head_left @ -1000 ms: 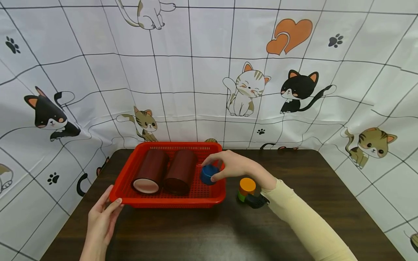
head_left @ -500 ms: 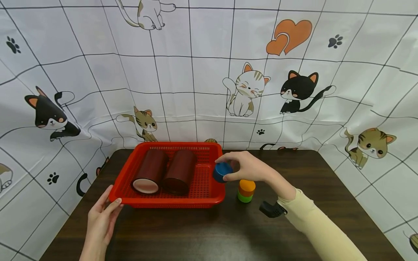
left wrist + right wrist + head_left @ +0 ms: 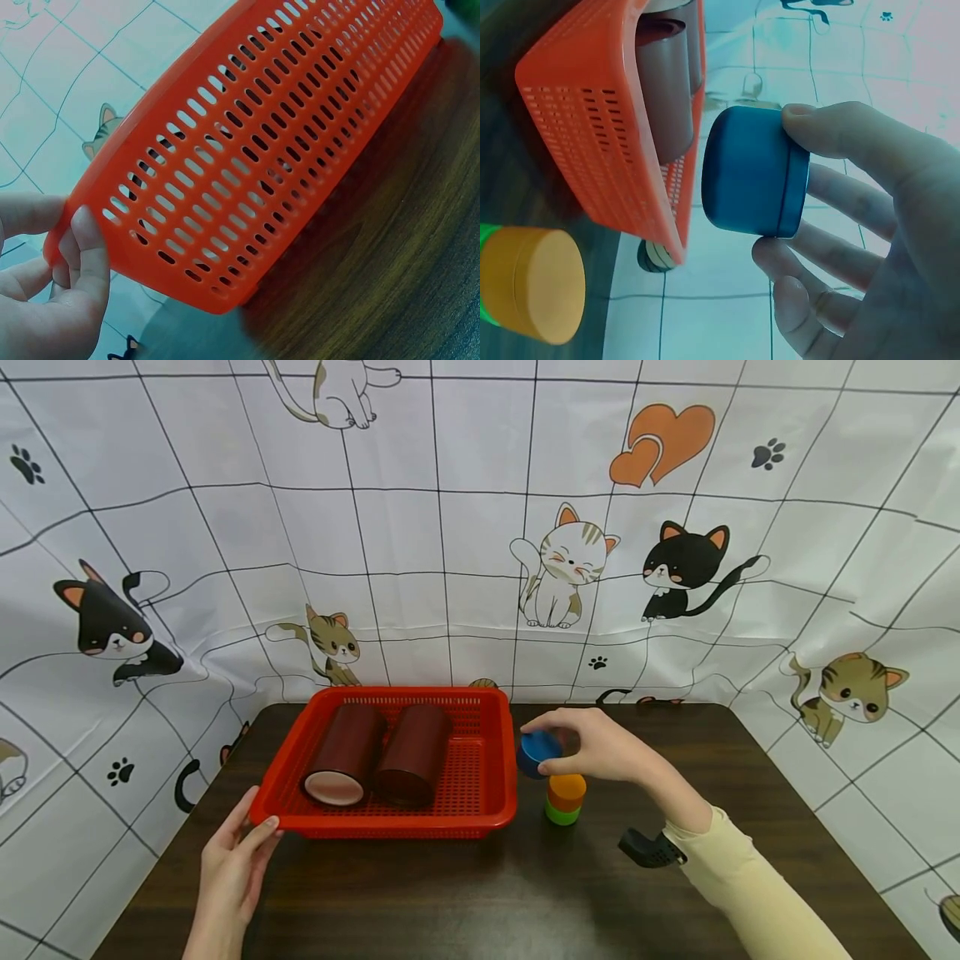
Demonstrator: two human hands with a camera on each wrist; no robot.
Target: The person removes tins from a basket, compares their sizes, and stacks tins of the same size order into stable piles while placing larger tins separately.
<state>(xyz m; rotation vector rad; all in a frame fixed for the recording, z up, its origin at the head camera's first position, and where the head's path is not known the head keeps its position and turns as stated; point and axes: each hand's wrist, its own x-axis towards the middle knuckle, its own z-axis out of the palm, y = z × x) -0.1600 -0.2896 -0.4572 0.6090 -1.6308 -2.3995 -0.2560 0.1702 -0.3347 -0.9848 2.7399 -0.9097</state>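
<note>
A small round blue tin (image 3: 748,171) is pinched between the thumb and fingers of my right hand (image 3: 603,745). It hangs in the air just right of the red plastic basket (image 3: 457,821). Below it on the table stands an orange tin (image 3: 567,790) on top of a green tin (image 3: 562,815). My left hand (image 3: 234,868) grips the near left corner of the basket; in the left wrist view its thumb and fingers pinch the rim. Inside the basket lie two brown cylinders, the left one (image 3: 348,743) showing a pale end and the right one (image 3: 416,752) a dark end.
The dark wooden table (image 3: 420,902) runs back to a white sheet (image 3: 405,543) printed with cats and grid lines. A black wrist camera mount (image 3: 651,848) sticks out below the right forearm, to the right of the stacked tins.
My right hand has carried the blue tin rightward, from over the inside of the basket, across its right rim, to above the stacked tins. The left hand has stayed at the basket corner.
</note>
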